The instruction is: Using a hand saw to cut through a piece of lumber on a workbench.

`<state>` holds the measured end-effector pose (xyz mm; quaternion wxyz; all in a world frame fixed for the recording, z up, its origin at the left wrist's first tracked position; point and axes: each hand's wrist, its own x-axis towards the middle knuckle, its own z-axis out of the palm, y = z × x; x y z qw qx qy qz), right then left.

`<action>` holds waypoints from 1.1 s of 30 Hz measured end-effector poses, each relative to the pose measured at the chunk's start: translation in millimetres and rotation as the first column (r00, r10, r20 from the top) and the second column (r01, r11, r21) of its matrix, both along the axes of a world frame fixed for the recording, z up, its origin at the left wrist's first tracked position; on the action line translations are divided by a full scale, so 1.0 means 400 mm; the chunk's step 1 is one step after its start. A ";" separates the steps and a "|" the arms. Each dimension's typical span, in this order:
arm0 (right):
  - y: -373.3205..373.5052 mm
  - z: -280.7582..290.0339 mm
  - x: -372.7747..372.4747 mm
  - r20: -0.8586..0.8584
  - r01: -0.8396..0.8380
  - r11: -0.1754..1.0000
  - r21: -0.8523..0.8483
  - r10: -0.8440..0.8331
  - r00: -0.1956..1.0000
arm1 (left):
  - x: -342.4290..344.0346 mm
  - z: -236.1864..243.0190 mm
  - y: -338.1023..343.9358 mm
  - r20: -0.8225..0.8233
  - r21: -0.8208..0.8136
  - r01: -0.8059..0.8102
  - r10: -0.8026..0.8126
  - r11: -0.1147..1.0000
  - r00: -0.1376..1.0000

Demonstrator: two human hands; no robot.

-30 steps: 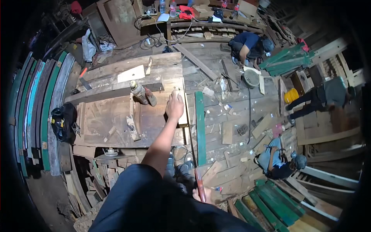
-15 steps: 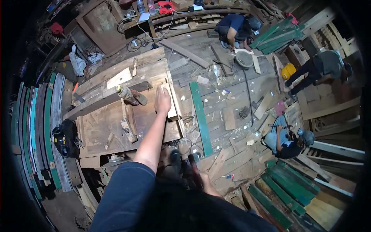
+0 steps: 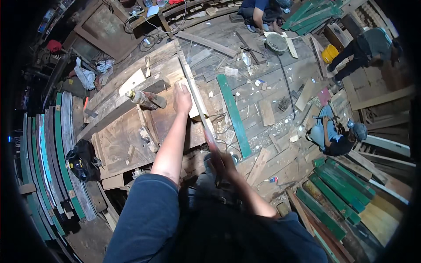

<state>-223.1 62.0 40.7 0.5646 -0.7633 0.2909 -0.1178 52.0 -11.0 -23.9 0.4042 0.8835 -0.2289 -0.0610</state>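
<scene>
With left hand's (image 3: pixel 182 100) fingers (image 3: pixel 177 90) pressed together, clamping pale block (image 3: pixel 194 111) onto bench's (image 3: pixel 163 58) right side; gripping saw (image 3: pixel 211 142) with right hand (image 3: pixel 222 165), holding blade between block and pale strip (image 3: pixel 210 125). Hard to tell whether fully severed.

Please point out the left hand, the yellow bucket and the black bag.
Left hand (image 3: pixel 183 100), head view: back of hand.
Yellow bucket (image 3: pixel 330 54), head view: visible middle.
Black bag (image 3: pixel 85 160), head view: its middle.

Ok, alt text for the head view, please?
A person's left hand rests on pale wood on a workbench; the right hand holds a red-handled, long-bladed tool alongside it. A green plank lies on the littered floor, with three other people to the right.
</scene>
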 end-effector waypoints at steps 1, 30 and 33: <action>0.044 -0.009 -0.079 -0.043 -0.043 0.984 -0.172 0.036 0.998 | -0.017 0.016 -0.015 -0.042 0.040 0.004 -0.003 0.999 0.999; -0.057 -0.027 0.051 0.245 0.031 0.959 0.282 -0.103 0.964 | 0.007 -0.015 -0.020 -0.049 -0.023 0.112 -0.113 0.993 0.992; -0.088 0.005 0.144 0.347 0.179 0.981 0.070 -0.192 0.918 | -0.004 0.015 -0.029 -0.031 -0.091 0.136 -0.139 0.986 0.990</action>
